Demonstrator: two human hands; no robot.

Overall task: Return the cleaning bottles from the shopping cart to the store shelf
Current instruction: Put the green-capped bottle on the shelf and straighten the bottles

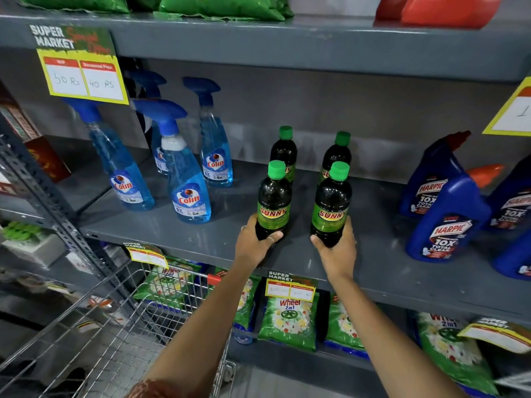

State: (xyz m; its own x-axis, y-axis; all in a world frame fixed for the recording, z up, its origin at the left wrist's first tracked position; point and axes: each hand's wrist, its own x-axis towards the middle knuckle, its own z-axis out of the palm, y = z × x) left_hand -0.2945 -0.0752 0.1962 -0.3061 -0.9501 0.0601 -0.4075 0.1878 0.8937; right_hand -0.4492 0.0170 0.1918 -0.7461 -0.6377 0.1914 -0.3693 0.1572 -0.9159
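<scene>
Two dark Sunny bottles with green caps stand upright at the front of the grey middle shelf (201,237). My left hand (255,242) grips the base of the left Sunny bottle (273,196). My right hand (339,248) grips the base of the right Sunny bottle (332,202). Behind them stand two more of the same: a rear left bottle (284,149) and a rear right bottle (337,153). The wire shopping cart (94,334) sits at the lower left, below the shelf; no bottles show inside it.
Blue Colin spray bottles (188,179) stand to the left on the same shelf, blue Harpic bottles (446,219) to the right. Green Wheel detergent bags (290,323) fill the shelf below. A yellow price card (83,73) hangs from the upper shelf edge.
</scene>
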